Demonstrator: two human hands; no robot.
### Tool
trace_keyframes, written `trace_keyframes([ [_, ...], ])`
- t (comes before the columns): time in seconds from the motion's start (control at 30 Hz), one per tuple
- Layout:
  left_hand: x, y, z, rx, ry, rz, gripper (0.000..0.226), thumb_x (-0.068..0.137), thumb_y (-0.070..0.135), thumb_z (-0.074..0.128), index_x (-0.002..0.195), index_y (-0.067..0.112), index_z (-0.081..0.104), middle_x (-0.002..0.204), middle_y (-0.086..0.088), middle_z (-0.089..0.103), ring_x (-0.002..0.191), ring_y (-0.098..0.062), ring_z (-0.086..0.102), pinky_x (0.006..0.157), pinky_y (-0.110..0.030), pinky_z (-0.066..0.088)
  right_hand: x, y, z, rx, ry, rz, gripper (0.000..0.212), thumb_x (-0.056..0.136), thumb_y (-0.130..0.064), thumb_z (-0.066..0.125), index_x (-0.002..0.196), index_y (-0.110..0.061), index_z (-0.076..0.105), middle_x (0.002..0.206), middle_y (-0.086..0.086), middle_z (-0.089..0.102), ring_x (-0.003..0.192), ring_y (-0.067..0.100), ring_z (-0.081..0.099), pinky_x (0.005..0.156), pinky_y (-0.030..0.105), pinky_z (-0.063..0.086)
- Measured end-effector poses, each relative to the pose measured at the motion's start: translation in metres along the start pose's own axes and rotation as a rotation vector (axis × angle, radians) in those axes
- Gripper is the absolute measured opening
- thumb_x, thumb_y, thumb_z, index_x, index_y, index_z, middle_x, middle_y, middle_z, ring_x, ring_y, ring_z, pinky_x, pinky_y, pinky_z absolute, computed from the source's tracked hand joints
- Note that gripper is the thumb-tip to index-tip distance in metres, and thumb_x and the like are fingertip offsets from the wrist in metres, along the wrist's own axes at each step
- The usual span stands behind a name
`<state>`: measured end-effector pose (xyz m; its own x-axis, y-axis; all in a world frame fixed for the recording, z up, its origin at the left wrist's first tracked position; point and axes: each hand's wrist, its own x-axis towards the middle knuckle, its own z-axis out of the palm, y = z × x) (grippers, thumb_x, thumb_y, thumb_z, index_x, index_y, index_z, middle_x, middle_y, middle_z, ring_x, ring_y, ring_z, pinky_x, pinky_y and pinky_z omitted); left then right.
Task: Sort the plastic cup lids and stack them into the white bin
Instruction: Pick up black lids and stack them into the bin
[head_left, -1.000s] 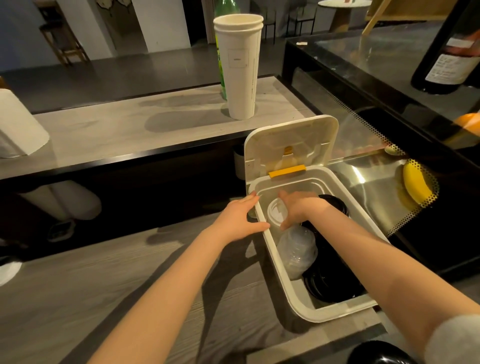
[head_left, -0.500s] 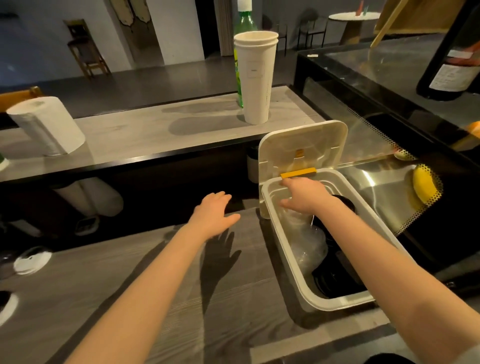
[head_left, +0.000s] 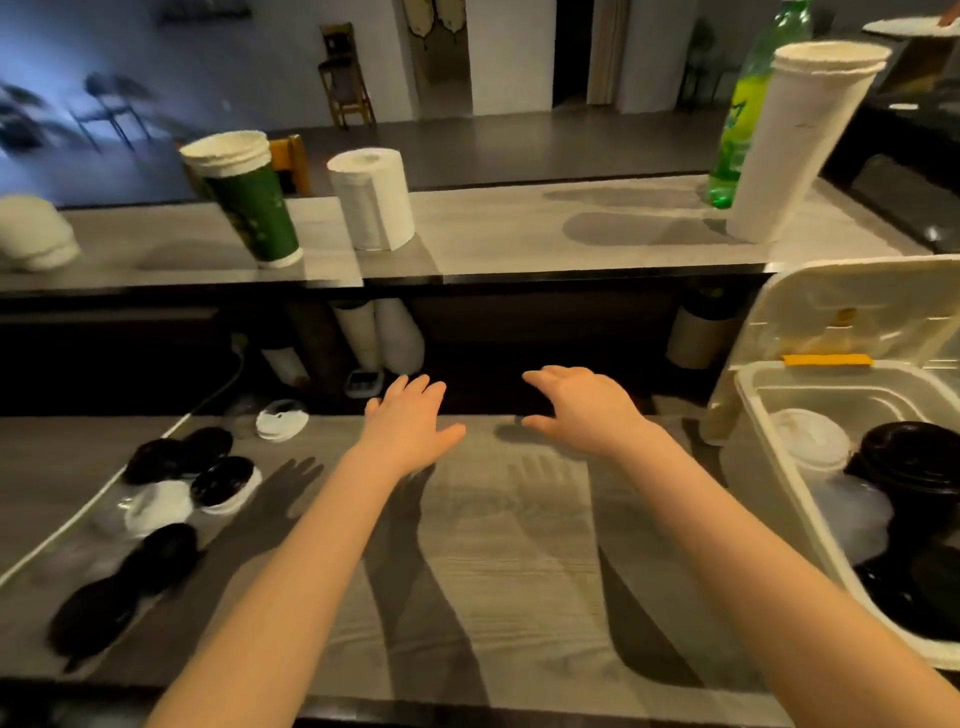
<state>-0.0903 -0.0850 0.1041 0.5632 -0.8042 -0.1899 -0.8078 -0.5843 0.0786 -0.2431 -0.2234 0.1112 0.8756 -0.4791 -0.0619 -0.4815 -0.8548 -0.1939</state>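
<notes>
Both hands are out of the white bin (head_left: 748, 410) since half a second ago. My view has swung left with them, which I take as turning back for the next batch.

Closest to me on the left, loose black lids (head_left: 169, 556) lie scattered on the wooden counter (head_left: 498, 571), mixed with a white lid (head_left: 158, 506). One more white lid (head_left: 280, 423) sits apart near the counter's back edge. None of these is sorted yet, so much of the job remains.

Further out, my left hand (head_left: 410, 426) and right hand (head_left: 582, 410) hover palm-down over the counter. Their fingers are spread and loose and they hold nothing. Their shadows fall separately on the wood, so neither is resting on it. The left is nearer the pile, so I judge it should reach first.

At the right edge the bin's hinged cover (head_left: 852, 312) stands propped open to leave the mouth free. Inside, a black stack (head_left: 914, 457) sits beside a white-topped stack (head_left: 808, 441), with clear lids (head_left: 852, 519) in front, each kind kept apart.

On the raised shelf beyond stand green cups (head_left: 249, 208), a paper towel roll (head_left: 374, 197), tall white cups (head_left: 800, 145) and a green bottle (head_left: 748, 104), all clear of my reach.
</notes>
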Motion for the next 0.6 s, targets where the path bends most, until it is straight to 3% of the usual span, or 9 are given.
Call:
trace_keyframes([
  [0.3,-0.027,-0.184,0.027,-0.038,-0.053,-0.167,0.064,0.096,0.052,0.030,0.150,0.020,0.014,0.158,-0.001,0.011,0.145,-0.023,0.006,0.114,-0.050,0.019,0.078,-0.165,0.047,-0.004,-0.147,-0.118,0.061,0.095,-0.052,0.041,0.148,-0.025,0.027,0.152,0.004,0.031,0.136,0.028,0.034,0.106,0.045,0.036],
  [0.6,-0.026,-0.335,0.066,-0.113,-0.190,-0.323,0.069,0.095,0.048,0.041,0.150,0.015,0.014,0.158,-0.005,0.009,0.146,-0.024,0.006,0.116,-0.043,0.019,0.133,-0.277,0.109,0.066,-0.361,-0.116,0.064,0.096,-0.048,0.041,0.149,-0.019,0.021,0.155,0.007,0.024,0.140,0.027,0.026,0.111,0.042,0.029],
])
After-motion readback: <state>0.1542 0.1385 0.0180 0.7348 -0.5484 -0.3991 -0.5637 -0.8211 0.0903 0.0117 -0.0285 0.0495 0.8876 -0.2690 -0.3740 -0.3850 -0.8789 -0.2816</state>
